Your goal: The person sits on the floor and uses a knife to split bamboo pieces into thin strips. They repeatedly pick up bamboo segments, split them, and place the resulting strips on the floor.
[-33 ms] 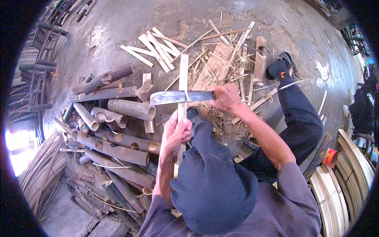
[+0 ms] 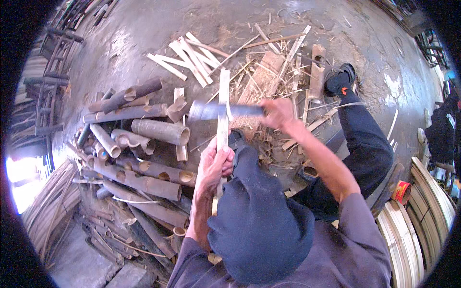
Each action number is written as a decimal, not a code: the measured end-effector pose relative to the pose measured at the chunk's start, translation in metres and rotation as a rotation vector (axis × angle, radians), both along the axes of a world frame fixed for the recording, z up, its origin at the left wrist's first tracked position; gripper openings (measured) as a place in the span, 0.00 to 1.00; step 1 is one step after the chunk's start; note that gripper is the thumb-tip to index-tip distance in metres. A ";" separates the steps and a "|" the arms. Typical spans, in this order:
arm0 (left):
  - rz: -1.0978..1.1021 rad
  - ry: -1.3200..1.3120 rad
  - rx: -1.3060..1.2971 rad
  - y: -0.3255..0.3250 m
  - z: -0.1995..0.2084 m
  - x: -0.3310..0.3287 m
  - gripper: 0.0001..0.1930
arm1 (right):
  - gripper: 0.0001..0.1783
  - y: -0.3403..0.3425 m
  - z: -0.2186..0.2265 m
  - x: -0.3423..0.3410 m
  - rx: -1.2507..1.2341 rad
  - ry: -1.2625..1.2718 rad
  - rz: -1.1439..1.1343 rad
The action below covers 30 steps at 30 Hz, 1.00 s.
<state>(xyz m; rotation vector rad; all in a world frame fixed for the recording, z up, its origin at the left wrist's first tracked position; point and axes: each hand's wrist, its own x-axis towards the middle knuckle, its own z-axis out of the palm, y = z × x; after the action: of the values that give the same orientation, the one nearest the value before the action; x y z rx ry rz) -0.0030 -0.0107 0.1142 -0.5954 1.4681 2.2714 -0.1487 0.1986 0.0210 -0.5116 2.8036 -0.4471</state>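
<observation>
My left hand [image 2: 215, 161] is closed around a pale bamboo strip [image 2: 224, 89], which points away from me. Its lower end passes behind dark cloth [image 2: 261, 216]. In my right hand [image 2: 280, 114] is the handle of a large knife [image 2: 245, 111]. The broad blade reaches left across the strip, above my left hand, and is smeared by motion. A thin curled sliver [image 2: 229, 112] stands off the strip's right side at the blade. Whether the edge is in the wood right now, I cannot tell.
Cut bamboo tubes [image 2: 161, 131] are piled on the left. Several pale strips [image 2: 192, 60] lie on the floor ahead, beside a wooden board [image 2: 261, 77] strewn with shavings. A bamboo tube [image 2: 316, 72] rests near a dark shoe [image 2: 340, 80]. Bundled strips [image 2: 401, 235] and a red can [image 2: 401, 192] are at right.
The knife has shifted slightly away from me along the strip, and its blade is now blurred. My right hand moved a little with it. The strip's far end sits slightly nearer.
</observation>
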 end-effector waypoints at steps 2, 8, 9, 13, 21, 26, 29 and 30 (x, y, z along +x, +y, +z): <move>-0.151 0.156 -0.297 -0.006 -0.004 0.025 0.23 | 0.19 0.051 -0.029 -0.042 -0.173 -0.090 -0.315; -0.321 -0.126 0.019 -0.030 -0.051 0.029 0.21 | 0.16 0.030 0.014 -0.031 -0.259 0.214 -0.187; -0.359 -0.151 0.148 -0.025 -0.048 0.013 0.22 | 0.16 0.024 0.010 -0.032 -0.419 0.381 0.015; -0.378 -0.138 0.835 -0.039 -0.023 -0.016 0.28 | 0.16 0.010 0.027 -0.015 -0.346 0.168 0.159; 0.261 0.464 -0.472 0.055 -0.089 -0.060 0.21 | 0.18 -0.018 0.013 0.020 -0.453 -0.103 -0.257; 0.296 0.230 0.062 -0.013 -0.066 -0.056 0.11 | 0.14 0.006 0.009 0.016 -0.236 0.044 -0.022; 0.210 0.096 0.129 0.004 -0.052 -0.047 0.07 | 0.09 -0.010 0.012 0.021 -0.180 0.135 0.136; 0.162 0.060 0.102 0.006 -0.050 -0.043 0.07 | 0.09 -0.014 0.009 0.022 -0.194 0.149 0.164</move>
<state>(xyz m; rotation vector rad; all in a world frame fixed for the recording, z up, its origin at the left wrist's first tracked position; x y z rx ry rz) -0.0458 -0.0045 0.0646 -0.6408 1.3657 2.4914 -0.1264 0.1847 0.0304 -0.8419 2.8419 -0.6751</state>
